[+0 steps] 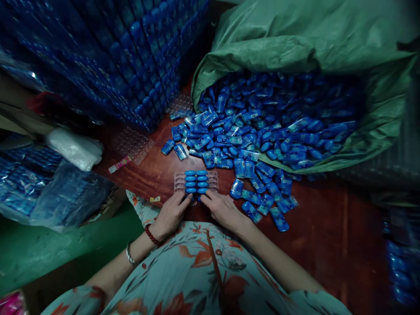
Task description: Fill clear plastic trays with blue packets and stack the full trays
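Observation:
A clear plastic blister tray (177, 180) lies on the table close in front of me. Two columns of small blue plastic containers (197, 178) stand on their edges in its middle, while the moulded cells at both sides show bare plastic. My left hand (173, 209) is at the near left corner, thumb and fingers closed on a blue container in the nearest row. On the opposite side, my right hand (223, 210) has its fingers closed at the matching container of that row. Both these containers are mostly hidden by my fingertips.
Loose blue containers (210, 158) spill across the reddish-brown table (315, 227) from a large green sack (262, 52). Tall stacks of filled trays (138, 57) rise at the back left. More clear trays (133, 144) and a white plastic bundle (75, 148) lie on the left.

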`<state>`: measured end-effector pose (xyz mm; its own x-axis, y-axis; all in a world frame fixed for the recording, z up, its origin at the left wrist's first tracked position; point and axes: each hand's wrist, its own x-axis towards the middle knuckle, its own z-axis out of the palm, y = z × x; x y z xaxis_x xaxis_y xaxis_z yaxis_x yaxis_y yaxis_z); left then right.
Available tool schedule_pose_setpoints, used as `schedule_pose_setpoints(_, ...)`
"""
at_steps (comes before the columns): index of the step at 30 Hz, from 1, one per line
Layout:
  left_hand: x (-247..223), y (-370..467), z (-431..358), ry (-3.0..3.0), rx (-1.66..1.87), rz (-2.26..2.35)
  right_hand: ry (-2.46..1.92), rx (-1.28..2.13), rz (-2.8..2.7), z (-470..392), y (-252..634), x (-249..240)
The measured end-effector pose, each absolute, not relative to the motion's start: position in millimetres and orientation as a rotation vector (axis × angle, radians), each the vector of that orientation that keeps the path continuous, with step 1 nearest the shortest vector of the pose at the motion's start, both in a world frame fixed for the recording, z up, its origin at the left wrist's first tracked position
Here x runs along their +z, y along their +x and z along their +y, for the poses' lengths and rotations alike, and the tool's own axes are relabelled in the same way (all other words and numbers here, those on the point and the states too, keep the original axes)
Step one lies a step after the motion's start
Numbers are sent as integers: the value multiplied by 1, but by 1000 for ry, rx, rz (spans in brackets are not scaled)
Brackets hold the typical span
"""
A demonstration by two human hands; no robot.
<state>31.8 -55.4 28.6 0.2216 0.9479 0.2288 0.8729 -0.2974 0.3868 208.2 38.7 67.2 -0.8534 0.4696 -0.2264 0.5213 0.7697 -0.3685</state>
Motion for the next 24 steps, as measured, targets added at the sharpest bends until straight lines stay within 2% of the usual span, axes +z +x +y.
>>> schedule_pose_setpoints(5, 23, 37, -45, 2268, 555, 1751, 919, -522, 2851, 32, 204, 60)
schedule_pose_setpoints(10, 23, 21, -47, 2320, 776, 1669, 1042, -417, 3238, 29, 224, 33)
schedule_pose_setpoints(16, 17, -17, 20, 1708, 1138, 2077, 1757, -565, 3142, 94, 211, 14)
schedule_pose_setpoints(20, 1, -33, 84, 1505, 900, 2211, 1635, -323, 2928, 134, 180, 17)
schedule_pose_setpoints(24, -3, -33, 111, 1484, 729, 2142, 1557, -176, 2857, 141, 168, 22)
